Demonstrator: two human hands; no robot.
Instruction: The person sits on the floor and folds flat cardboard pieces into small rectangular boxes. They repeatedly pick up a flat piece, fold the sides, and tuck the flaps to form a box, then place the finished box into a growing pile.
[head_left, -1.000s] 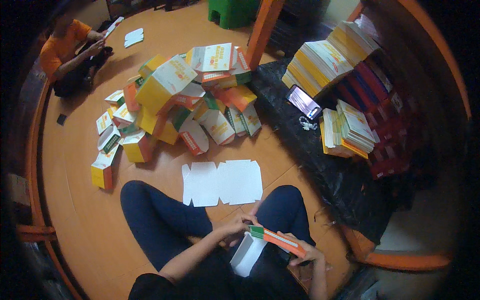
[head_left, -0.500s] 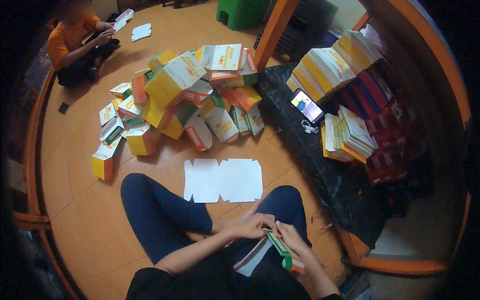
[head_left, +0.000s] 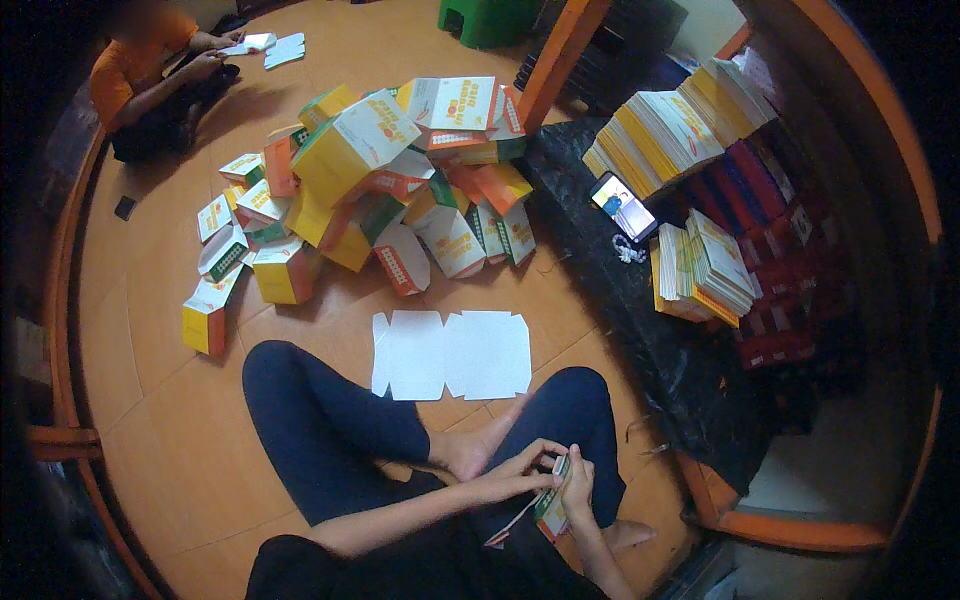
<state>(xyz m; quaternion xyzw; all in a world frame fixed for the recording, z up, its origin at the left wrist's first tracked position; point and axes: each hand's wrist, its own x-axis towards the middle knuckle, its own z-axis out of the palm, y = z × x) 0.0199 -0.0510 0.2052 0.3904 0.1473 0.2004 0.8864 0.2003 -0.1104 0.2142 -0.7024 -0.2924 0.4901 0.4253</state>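
Over my right thigh, my left hand (head_left: 520, 474) and my right hand (head_left: 577, 492) both grip a partly folded cardboard box (head_left: 549, 518). Its green, white and orange side shows below my fingers, and a pale flap sticks out toward my lap. My left fingers press at the box's upper end, while the right hand wraps its outer side; the hands hide much of it. On the floor in front of my legs lies a flat, unfolded white box blank (head_left: 487, 355), plain side up.
A heap of folded yellow, white, green and orange boxes (head_left: 350, 150) fills the floor ahead. To the right, a black-covered ledge (head_left: 640, 370) bears stacked blanks (head_left: 665, 135), a lit phone (head_left: 623, 205) and another stack (head_left: 705, 265). A person in orange (head_left: 140, 70) sits far left, handling a blank.
The box in my hands has turned and its flap is now seen more edge-on. My right hand has shifted up and left. The other person's blank has come lower.
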